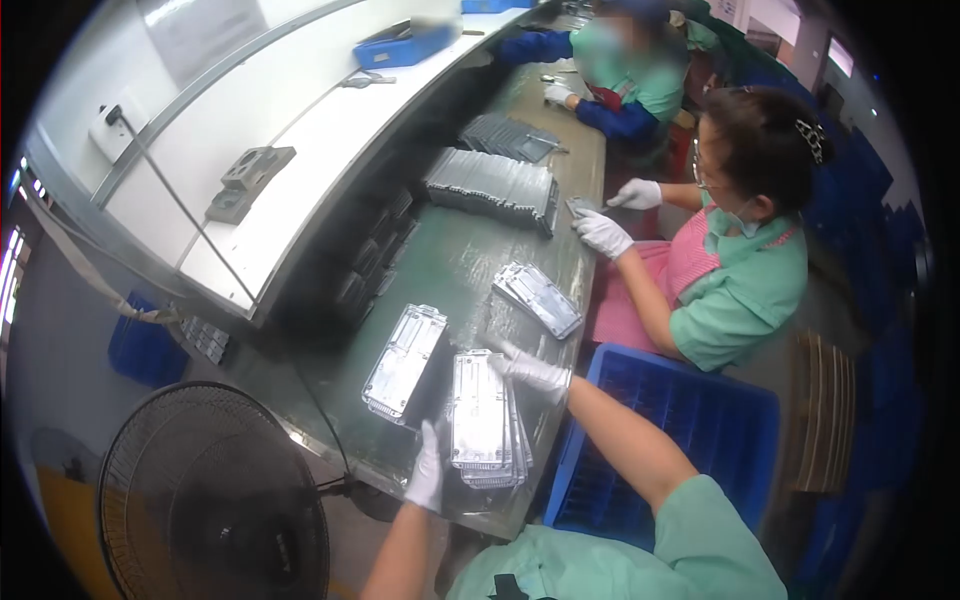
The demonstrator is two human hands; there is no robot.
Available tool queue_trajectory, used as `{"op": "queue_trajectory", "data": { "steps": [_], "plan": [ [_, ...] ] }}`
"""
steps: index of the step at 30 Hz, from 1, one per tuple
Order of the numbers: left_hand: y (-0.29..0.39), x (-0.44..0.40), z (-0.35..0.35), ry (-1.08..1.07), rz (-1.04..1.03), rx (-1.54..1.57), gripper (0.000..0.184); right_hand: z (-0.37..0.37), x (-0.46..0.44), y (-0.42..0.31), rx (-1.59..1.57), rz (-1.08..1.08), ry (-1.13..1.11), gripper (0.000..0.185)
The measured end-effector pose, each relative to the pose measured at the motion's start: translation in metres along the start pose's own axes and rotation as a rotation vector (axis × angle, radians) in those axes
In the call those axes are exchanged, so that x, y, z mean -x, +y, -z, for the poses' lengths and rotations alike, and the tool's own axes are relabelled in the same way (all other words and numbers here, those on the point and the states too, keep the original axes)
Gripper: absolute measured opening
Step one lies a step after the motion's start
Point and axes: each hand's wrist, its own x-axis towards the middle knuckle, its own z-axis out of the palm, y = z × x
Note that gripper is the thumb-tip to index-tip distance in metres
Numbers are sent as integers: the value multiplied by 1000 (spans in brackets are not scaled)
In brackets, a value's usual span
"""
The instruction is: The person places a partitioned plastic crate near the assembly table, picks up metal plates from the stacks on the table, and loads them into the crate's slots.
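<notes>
My left hand (pixel 425 468), in a white glove, is at the table's near edge with its fingers stretched upward. It lies between a tall stack of silver metal plates (pixel 405 362) and a looser stack of similar plates (pixel 480 410). My gloved right hand (pixel 535 372) reaches in from the right, fingers extended at the upper right corner of the looser stack. Whether its fingertips press on the plates is hard to make out. The looser stack is fanned out, with lower plates showing at its right and bottom. A smaller fanned pile of plates (pixel 538 298) lies farther up.
Long rows of plates (pixel 492 185) stand farther along the green table (pixel 465 250). A blue crate (pixel 735 400) is at my right, a black fan (pixel 212 500) at my left. A co-worker (pixel 745 270) in gloves handles a small part; another person (pixel 630 80) sits beyond.
</notes>
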Motion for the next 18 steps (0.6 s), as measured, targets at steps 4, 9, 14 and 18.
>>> {"op": "queue_trajectory", "data": {
  "steps": [4, 9, 14, 18],
  "plan": [
    [32, -8, -30, -154, 133, 196, 79, 5, 46, 34, 563, 140, 432, 77],
    [16, -10, -47, -114, 187, 267, 60, -60, 62, 130, 895, 128, 486, 56],
    [7, 2, -37, -134, 128, 341, 46, -80, 81, 84, 552, 243, 620, 63],
    [-4, 4, -47, -206, -47, 478, 54, -68, 115, 30, 623, 247, 721, 82]
  ]
}}
